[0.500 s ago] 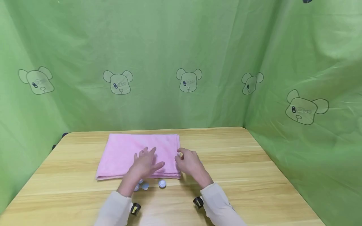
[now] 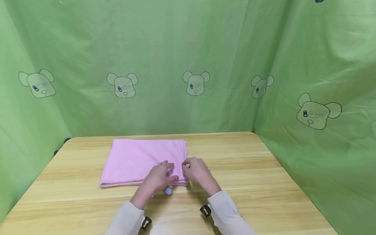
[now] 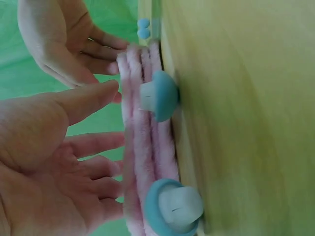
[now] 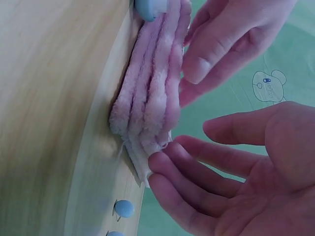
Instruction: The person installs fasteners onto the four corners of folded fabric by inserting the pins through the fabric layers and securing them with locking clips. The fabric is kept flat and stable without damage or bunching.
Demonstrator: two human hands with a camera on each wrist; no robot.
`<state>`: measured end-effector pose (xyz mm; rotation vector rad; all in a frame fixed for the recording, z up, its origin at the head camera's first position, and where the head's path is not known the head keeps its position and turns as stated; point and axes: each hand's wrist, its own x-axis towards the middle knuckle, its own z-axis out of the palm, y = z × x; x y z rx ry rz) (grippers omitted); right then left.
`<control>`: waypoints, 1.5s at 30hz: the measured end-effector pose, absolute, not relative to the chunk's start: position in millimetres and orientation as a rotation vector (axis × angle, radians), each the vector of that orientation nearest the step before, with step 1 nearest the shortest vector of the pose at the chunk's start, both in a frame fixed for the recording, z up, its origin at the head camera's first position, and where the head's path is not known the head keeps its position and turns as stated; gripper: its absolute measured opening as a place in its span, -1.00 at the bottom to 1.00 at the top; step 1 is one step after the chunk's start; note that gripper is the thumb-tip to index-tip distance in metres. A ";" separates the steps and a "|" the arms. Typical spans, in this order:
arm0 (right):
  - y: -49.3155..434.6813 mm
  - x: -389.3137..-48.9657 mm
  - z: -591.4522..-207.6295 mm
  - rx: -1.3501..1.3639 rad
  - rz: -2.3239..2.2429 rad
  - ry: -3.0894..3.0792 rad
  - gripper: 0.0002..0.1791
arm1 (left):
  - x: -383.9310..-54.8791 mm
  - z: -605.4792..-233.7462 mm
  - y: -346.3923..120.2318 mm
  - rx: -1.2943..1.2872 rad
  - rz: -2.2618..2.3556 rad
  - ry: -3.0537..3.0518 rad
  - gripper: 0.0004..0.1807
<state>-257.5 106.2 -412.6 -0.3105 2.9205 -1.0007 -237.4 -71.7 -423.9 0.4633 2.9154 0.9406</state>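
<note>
A pink towel (image 2: pixel 132 160), folded into a thick rectangle, lies flat on the wooden table. Over its front right part is my left hand (image 2: pixel 158 178), fingers spread and fingertips at the cloth, thumb held apart. My right hand (image 2: pixel 197 169) is at the towel's right edge; in the right wrist view its bent fingers (image 4: pixel 172 187) reach the layered corner while the thumb stays away from them. Just in front of the towel lie small mushroom-shaped pieces with blue caps and white stems, one (image 3: pixel 166 96) near my left thumb and another (image 3: pixel 179 209) further along the edge.
Two more small blue pieces (image 4: pixel 124 208) lie on the table beyond the towel's right side. Green curtains (image 2: pixel 164 107) printed with bear heads hang behind and beside the table. Bare wood (image 2: pixel 249 182) stretches to the right of the towel.
My left hand has slid right and toward me across the towel, now covering some of the small pieces in the head view. The right hand has lowered slightly beside the edge.
</note>
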 end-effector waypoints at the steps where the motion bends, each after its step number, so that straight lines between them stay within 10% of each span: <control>1: 106.2 -257.1 -412.1 -0.310 -1.005 2.913 -0.75 | -237.4 -424.4 -71.8 0.472 0.929 2.923 -0.35; 17: 107.0 -256.8 -405.9 -0.335 -0.814 2.816 -0.41 | -236.9 -426.4 -74.0 0.456 0.867 2.889 -0.33; 45: 106.0 -255.3 -409.9 -0.319 -0.938 2.787 -0.51 | -235.2 -422.3 -73.4 0.488 0.880 2.884 -0.54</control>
